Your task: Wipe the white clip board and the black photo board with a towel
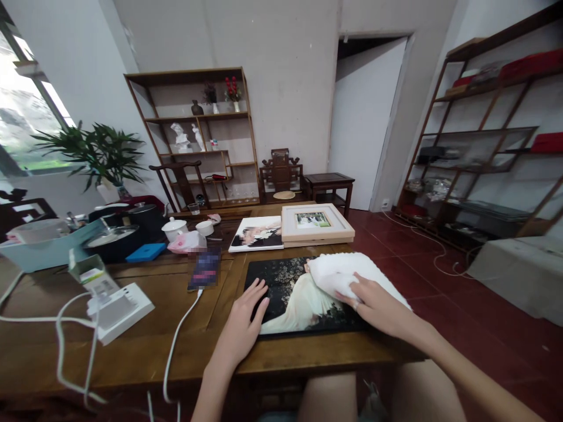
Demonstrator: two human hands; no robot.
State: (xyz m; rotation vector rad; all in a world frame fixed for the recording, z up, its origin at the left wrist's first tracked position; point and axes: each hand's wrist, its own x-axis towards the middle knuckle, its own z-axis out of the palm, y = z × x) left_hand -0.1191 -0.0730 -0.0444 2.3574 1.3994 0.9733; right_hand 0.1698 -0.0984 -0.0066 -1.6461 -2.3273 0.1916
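Note:
A dark photo panel (281,299) showing a pale gown lies flat near the front edge of the wooden table (185,351). At its left edge rests my left hand (244,316), fingers stretched out over the surface and holding nothing. My right hand (373,302) is closed on a white cloth (356,269), pressing it against the panel's right side. The cloth covers the upper right part of the picture and spreads beyond its right edge. Some of the right fingers are hidden in its folds.
Behind the panel lie a white-edged photo print (257,234) and a pale wooden picture frame (316,225). To the left are a phone (206,269) on a white cable (173,346), a power strip (125,310), pots (114,240) and a white lidded cup (174,228).

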